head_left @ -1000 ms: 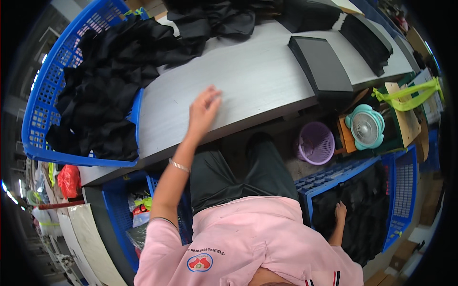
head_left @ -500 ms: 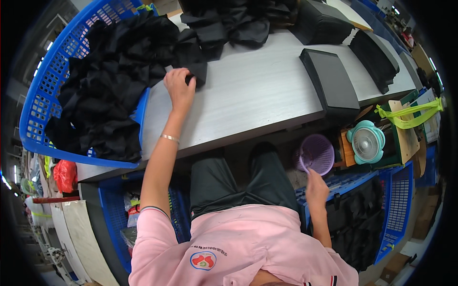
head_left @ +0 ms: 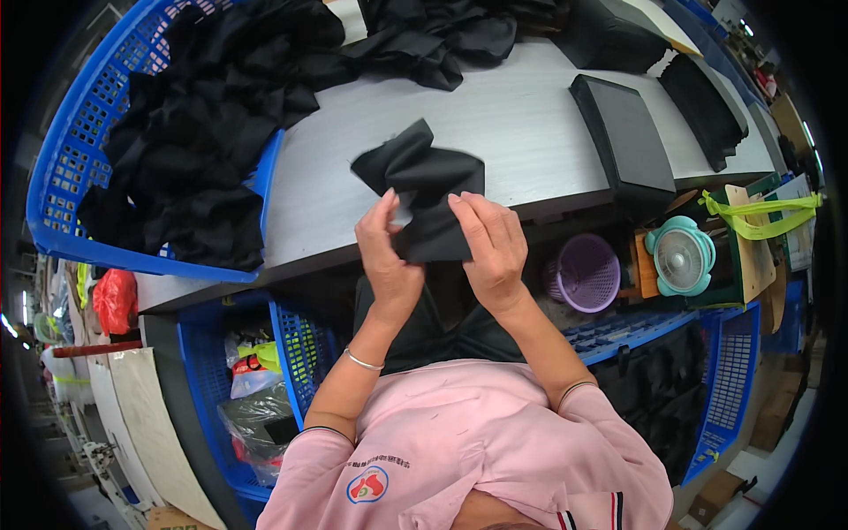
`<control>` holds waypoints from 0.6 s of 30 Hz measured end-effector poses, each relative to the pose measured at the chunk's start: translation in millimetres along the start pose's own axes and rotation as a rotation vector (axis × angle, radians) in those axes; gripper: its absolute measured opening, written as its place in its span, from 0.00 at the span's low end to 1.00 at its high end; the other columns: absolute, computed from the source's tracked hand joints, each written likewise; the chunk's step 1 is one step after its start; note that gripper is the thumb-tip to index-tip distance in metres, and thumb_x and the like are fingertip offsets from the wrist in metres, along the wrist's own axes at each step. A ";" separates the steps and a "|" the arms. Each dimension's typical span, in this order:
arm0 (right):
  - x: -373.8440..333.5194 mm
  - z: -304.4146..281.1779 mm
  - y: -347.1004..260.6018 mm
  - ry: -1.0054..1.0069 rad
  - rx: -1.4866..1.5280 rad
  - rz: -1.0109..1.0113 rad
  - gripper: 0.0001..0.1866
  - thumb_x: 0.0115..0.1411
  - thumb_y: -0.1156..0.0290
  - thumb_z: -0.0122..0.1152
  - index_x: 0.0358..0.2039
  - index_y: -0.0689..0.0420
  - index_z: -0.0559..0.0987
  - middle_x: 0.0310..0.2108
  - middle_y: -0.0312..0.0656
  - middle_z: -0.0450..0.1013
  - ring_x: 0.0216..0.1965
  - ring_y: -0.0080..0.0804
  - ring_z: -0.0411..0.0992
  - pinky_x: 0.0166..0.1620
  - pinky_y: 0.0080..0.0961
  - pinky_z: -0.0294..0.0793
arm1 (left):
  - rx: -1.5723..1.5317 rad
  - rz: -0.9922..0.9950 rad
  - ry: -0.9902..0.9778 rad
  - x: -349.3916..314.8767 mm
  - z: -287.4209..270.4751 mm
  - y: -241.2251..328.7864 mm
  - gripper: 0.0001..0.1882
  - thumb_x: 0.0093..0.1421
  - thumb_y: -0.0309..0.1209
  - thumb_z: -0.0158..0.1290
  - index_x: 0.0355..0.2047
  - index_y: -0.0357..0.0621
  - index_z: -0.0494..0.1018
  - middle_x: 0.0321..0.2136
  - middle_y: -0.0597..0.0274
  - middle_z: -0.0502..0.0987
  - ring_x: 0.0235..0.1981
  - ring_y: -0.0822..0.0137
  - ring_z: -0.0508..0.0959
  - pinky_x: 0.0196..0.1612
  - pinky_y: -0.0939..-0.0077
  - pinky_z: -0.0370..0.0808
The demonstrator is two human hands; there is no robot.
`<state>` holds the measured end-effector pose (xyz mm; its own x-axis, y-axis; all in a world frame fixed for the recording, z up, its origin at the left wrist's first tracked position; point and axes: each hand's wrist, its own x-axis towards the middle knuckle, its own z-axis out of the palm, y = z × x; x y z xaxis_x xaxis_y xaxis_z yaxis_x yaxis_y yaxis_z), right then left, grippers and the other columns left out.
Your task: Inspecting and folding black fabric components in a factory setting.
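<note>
Over the near edge of the surface point(head_left: 309, 203), a creased black fabric piece point(head_left: 431, 181) is pinched by the partly curled left hand point(head_left: 389, 256) and the nearly closed right hand point(head_left: 492, 252), seeming light, soft and limp, best held taut by opposite edges.

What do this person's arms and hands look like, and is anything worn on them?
Both the left hand and right hand are gloveless. The forearms are bare below short pink sleeves with dark edging at the cuffs. A thin silvery bracelet circles the left wrist.
</note>
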<state>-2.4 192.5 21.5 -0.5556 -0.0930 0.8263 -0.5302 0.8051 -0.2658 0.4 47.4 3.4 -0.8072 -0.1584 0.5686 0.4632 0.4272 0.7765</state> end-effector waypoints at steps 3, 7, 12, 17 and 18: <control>5.1 -9.6 -10.4 -0.080 -0.067 -0.136 0.20 0.53 0.79 0.58 0.49 0.61 0.80 0.50 0.44 0.74 0.42 0.37 0.75 0.41 0.30 0.74 | 0.165 0.383 -0.019 5.8 6.6 6.4 0.41 0.43 0.12 0.60 0.61 0.40 0.66 0.51 0.54 0.74 0.49 0.55 0.74 0.50 0.66 0.73; -3.5 -27.4 -31.4 0.198 -0.069 -0.109 0.16 0.55 0.81 0.65 0.46 0.64 0.80 0.53 0.50 0.72 0.46 0.41 0.75 0.45 0.29 0.76 | 0.028 0.322 0.038 27.2 14.5 21.6 0.32 0.40 0.11 0.57 0.49 0.44 0.80 0.36 0.59 0.77 0.35 0.58 0.78 0.38 0.71 0.76; -40.9 -32.9 -39.0 -0.118 0.106 0.165 0.13 0.54 0.84 0.60 0.42 0.67 0.77 0.40 0.54 0.76 0.42 0.51 0.77 0.42 0.38 0.79 | -0.060 0.315 -0.091 39.3 14.9 51.8 0.23 0.39 0.14 0.60 0.39 0.44 0.83 0.32 0.60 0.75 0.28 0.63 0.78 0.29 0.73 0.75; -51.3 -7.3 29.4 -0.226 0.258 0.295 0.10 0.57 0.79 0.60 0.41 0.64 0.76 0.36 0.49 0.76 0.39 0.46 0.77 0.39 0.34 0.77 | -0.017 0.442 -0.336 13.2 18.3 77.7 0.21 0.42 0.17 0.64 0.39 0.44 0.83 0.30 0.61 0.77 0.25 0.63 0.79 0.27 0.74 0.76; -50.6 -1.0 41.4 -0.240 0.413 0.353 0.10 0.58 0.78 0.59 0.41 0.63 0.76 0.36 0.48 0.76 0.39 0.45 0.77 0.39 0.33 0.77 | -0.011 0.405 -0.388 10.3 16.4 78.0 0.19 0.42 0.17 0.64 0.37 0.43 0.82 0.30 0.61 0.77 0.25 0.63 0.78 0.26 0.74 0.75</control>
<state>4.4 231.1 -30.8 -0.8474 -0.0290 0.5301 -0.4653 0.5213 -0.7153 22.2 93.7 65.3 -0.6384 0.3569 0.6820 0.7665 0.3760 0.5207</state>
